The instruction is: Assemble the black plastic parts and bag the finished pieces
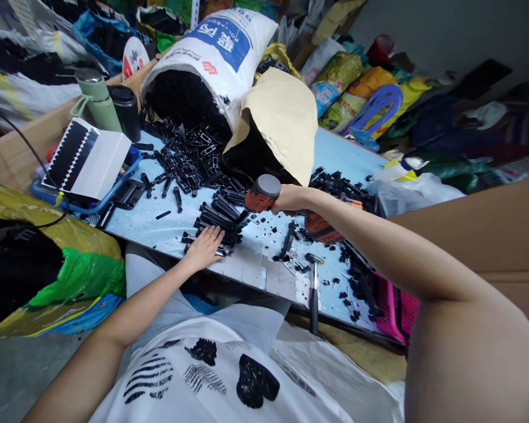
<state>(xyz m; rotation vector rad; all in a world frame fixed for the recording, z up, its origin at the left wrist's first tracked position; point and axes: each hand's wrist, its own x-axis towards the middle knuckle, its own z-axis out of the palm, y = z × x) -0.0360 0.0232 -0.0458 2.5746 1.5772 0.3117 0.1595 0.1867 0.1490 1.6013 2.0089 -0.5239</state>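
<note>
My left hand [205, 245] lies flat with fingers spread on a stack of black plastic parts [218, 218] at the near edge of the light blue table [264, 270]. My right hand [291, 198] is closed round the handle of a rubber mallet [263, 192], whose orange and grey head hangs just above and to the right of that stack. More black parts [185, 155] spill from a white sack [211, 59] lying on its side at the back.
A small metal hammer [314, 288] lies on the table's near right edge. A brown paper sack [277, 126] stands mid-table. A green flask [96, 97], a black cup [126, 111] and a white box [88, 158] sit at the left. A pink basket [394, 308] hangs at the right.
</note>
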